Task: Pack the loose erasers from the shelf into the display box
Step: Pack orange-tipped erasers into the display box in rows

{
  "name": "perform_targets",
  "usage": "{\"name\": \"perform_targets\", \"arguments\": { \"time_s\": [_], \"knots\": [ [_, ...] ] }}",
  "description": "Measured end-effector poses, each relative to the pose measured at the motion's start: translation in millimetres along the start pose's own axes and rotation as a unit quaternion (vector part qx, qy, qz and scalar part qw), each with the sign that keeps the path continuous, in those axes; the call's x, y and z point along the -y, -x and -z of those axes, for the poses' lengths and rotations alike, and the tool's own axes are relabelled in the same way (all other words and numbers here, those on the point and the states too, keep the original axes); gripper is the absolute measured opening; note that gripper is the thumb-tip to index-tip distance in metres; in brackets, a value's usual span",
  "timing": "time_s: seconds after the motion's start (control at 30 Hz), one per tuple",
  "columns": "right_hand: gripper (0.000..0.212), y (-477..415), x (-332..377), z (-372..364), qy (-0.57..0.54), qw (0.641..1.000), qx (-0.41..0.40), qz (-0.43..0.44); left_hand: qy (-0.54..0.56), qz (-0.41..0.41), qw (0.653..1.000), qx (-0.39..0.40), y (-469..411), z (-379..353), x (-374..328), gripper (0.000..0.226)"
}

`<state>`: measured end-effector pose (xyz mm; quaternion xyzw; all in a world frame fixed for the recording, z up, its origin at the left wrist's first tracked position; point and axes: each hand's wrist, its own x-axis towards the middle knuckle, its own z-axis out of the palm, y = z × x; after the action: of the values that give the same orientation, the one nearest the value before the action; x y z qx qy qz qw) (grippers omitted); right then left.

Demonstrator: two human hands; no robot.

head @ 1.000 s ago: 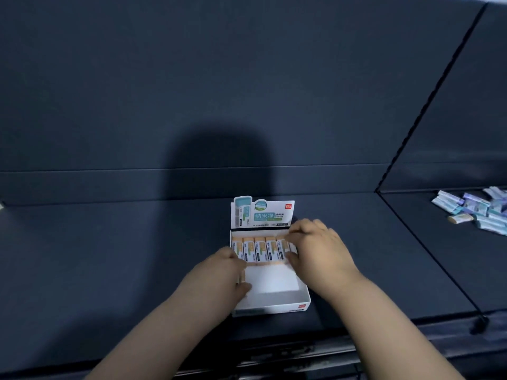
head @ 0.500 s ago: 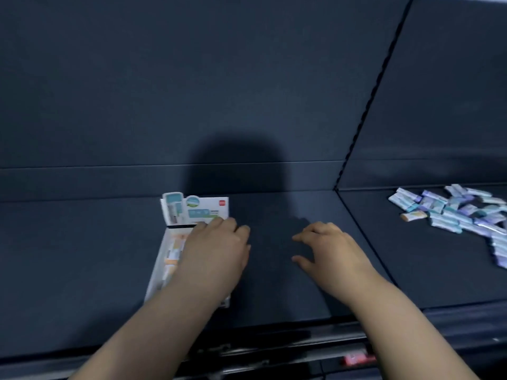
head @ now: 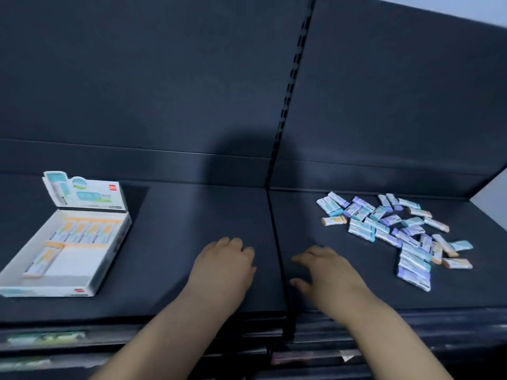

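The left hand (head: 225,267) and right hand (head: 329,272) hang empty, fingers relaxed. Small paper-sleeved blue, purple and orange erasers (head: 397,231) lie heaped right of the right hand, and the white cardboard display box (head: 120,237) sits well left of the left hand. The erasers are likely light and firm with slick sleeves, so pinch one across its long sides.

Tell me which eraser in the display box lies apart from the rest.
The lone eraser at the front left of the display box; the other erasers sit side by side at the back.
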<state>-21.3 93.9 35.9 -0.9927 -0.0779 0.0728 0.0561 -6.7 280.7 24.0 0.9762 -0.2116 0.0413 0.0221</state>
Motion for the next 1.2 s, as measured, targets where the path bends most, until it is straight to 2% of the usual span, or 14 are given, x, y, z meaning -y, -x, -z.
{"name": "perform_targets", "arguments": {
  "time_s": [0.13, 0.6, 0.8, 0.87, 1.0, 1.07, 1.2],
  "knots": [
    [0.048, -5, -10, -5, -0.005, 1.000, 0.002, 0.000, 0.013, -0.006, 1.000, 0.009, -9, -1, -7, 0.039],
    [0.043, -12, -46, 4, -0.020, 0.996, -0.021, -0.085, 0.063, -0.087, 0.994, 0.018, -59, -18, -21, 0.038],
    [0.043, -12, -84, -1, -0.043, 0.993, -0.058, -0.088, 0.040, -0.080, 0.996, 0.016, -77, -27, -47, 0.034],
    [0.044, -13, -102, -2, -0.045, 0.993, -0.080, -0.080, 0.038, -0.088, 0.995, 0.011, -86, -34, -59, 0.031],
    [0.046, -14, -158, 4, -0.043, 0.993, -0.080, -0.069, 0.038, -0.046, 0.998, 0.032, -104, -32, -111, 0.033],
    [0.045, -14, -190, 9, -0.035, 0.996, -0.068, -0.053, 0.022, -0.045, 0.999, -0.015, -115, -34, -141, 0.038],
    [0.041, -6, -255, 19, -0.024, 0.996, -0.076, -0.038, 0.026, -0.029, 0.999, -0.031, -133, -36, -202, 0.041]
  ]
}}
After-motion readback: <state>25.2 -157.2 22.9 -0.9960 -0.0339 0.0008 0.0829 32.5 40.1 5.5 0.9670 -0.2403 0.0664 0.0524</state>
